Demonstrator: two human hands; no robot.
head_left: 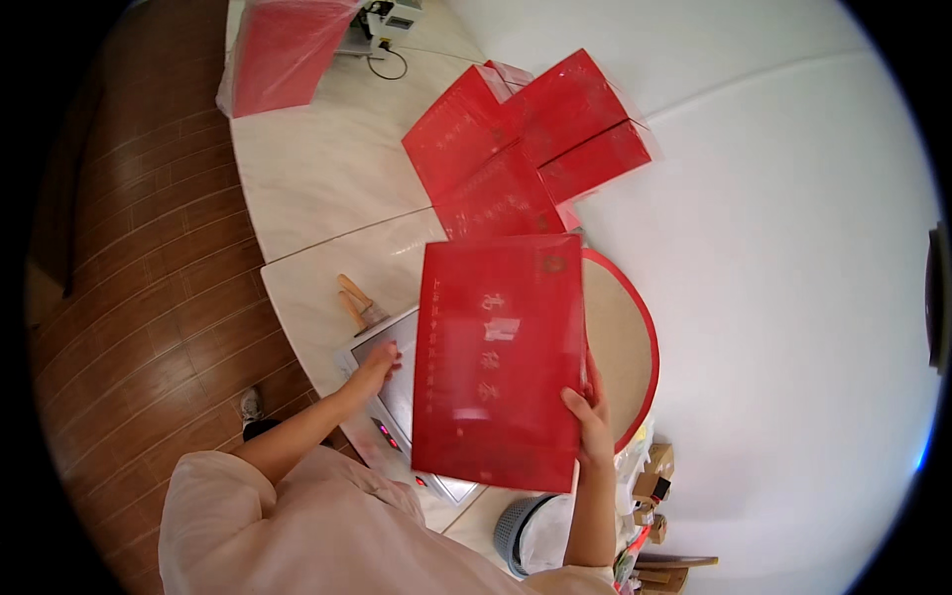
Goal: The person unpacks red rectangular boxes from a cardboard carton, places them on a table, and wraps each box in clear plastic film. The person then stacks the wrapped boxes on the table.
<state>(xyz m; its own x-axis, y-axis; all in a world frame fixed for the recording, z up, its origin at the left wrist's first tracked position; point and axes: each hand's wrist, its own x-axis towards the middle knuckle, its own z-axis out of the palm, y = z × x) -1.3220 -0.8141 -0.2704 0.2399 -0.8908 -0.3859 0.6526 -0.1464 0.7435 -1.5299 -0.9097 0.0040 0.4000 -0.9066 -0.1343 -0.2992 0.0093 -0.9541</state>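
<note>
In the head view, the glossy-wrapped box at the frame's centre should handle stiff and slippery, best held by opposite edges; the right hand clamps its right edge. It is red and rectangular, with pale lettering. The left hand, centre-left, is over a scale, its grip unclear.

Glossy red box, held aloft

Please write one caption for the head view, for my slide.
The right hand holds a red box by its edge, the left hand near a scale, more red boxes beyond.
</note>
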